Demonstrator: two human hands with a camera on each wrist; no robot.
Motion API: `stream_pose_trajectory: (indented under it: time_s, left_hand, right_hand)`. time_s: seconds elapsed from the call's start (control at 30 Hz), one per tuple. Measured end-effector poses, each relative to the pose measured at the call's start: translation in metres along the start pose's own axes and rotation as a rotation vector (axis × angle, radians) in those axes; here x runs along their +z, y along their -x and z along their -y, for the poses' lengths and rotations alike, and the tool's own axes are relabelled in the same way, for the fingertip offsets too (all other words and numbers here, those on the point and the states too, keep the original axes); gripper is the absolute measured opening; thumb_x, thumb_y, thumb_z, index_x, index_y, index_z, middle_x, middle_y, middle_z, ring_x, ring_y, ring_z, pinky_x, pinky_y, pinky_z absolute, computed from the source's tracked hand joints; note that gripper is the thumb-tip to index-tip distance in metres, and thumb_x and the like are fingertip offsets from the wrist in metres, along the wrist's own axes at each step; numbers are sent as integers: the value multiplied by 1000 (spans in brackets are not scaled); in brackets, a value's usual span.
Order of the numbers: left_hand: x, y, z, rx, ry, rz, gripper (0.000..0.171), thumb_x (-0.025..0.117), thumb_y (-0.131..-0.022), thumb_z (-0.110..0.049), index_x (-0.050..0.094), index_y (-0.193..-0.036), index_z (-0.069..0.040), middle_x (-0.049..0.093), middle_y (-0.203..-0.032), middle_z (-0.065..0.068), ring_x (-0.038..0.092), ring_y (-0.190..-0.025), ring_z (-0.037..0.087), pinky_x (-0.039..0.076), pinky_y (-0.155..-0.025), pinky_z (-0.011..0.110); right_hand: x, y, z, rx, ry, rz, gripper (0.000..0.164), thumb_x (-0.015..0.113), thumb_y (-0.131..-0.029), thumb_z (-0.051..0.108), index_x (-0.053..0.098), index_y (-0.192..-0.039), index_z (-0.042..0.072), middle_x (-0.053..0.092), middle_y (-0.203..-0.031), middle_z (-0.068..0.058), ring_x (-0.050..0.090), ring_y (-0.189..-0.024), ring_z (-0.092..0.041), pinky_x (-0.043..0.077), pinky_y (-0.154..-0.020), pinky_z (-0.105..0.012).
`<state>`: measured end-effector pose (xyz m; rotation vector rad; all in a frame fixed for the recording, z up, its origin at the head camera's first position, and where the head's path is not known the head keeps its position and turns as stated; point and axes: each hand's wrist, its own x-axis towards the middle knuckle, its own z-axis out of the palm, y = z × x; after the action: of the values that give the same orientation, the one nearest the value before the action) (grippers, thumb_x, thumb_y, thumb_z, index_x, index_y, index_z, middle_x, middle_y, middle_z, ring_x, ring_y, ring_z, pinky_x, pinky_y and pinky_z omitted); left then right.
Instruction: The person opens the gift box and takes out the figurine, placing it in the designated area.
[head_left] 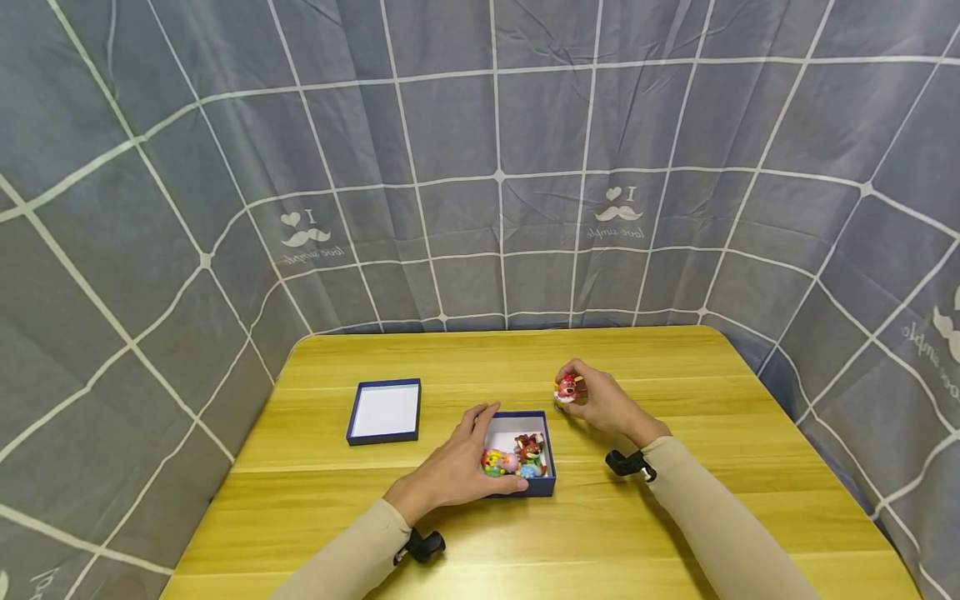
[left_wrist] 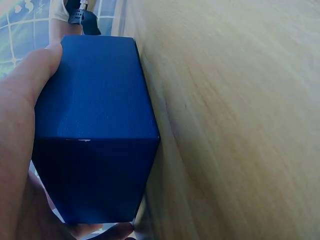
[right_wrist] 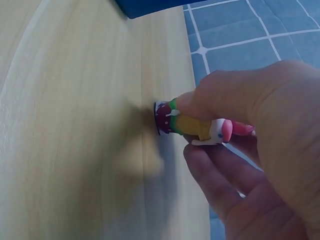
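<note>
The blue box [head_left: 534, 488], in which toy figurines [head_left: 529, 447] are held, is gripped by the left hand [head_left: 459, 467]; a multicoloured figurine [head_left: 566, 389] is pinched by the right hand [head_left: 606, 407].

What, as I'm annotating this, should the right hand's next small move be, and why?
Probably settle the figurine on the table: the right hand pinches it upright, its base on or barely above the surface, while the left hand grips the box.

The tabletop [head_left: 540, 550] looks glossy wood, the box [left_wrist: 95, 95] matt card, the figurine [right_wrist: 193, 126] smooth plastic, the curtain [head_left: 540, 212] cloth.
</note>
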<state>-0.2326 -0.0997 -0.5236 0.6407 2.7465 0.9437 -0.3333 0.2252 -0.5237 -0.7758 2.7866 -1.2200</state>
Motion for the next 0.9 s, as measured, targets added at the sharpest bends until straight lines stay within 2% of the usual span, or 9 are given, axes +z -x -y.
stream_pose_trajectory:
  time_s: [0.13, 0.27, 0.53, 0.73, 0.9]
  left_hand:
    - [2, -1, 0, -2, 9, 4, 137, 82, -89, -89, 17, -189, -22, 26, -192, 19, 52, -165, 49, 58, -122, 67]
    - [3, 0, 1, 1, 17, 5, 135, 82, -90, -88, 18, -189, -22, 27, -191, 21, 49, -167, 49, 58, -121, 69]
    - [3, 1, 1, -3, 31, 7, 134, 84, -90, -86, 19, -188, -23, 30, -190, 20, 52, -165, 47, 58, -121, 68]
    - [4, 1, 2, -1, 42, 4, 134, 85, -89, -85, 20, -188, -23, 32, -188, 21, 54, -162, 46, 58, -121, 67]
    - [6, 2, 2, -4, 76, -3, 134, 87, -89, -84, 20, -187, -23, 32, -187, 24, 55, -161, 47, 57, -121, 68]
  right_hand:
    - [2, 0, -1, 16, 7, 12, 44, 88, -100, -5, 65, -135, 7, 77, -123, -13, 81, -114, -26, 71, -97, -36]
    - [2, 1, 0, 24, 6, 15, 46, 89, -100, -4, 65, -138, 6, 78, -121, -12, 80, -113, -25, 70, -98, -37]
    - [1, 3, 0, 3, 25, 22, 47, 87, -101, -4, 66, -143, 1, 79, -123, -15, 80, -116, -31, 71, -101, -46]
    - [-1, 4, 0, -11, 25, 25, 61, 88, -101, -6, 62, -156, -6, 78, -126, -17, 80, -119, -36, 71, -102, -46]
    - [-2, 6, 0, -9, 28, 24, 68, 88, -99, -7, 59, -161, -6, 74, -140, -24, 78, -127, -41, 69, -106, -48]
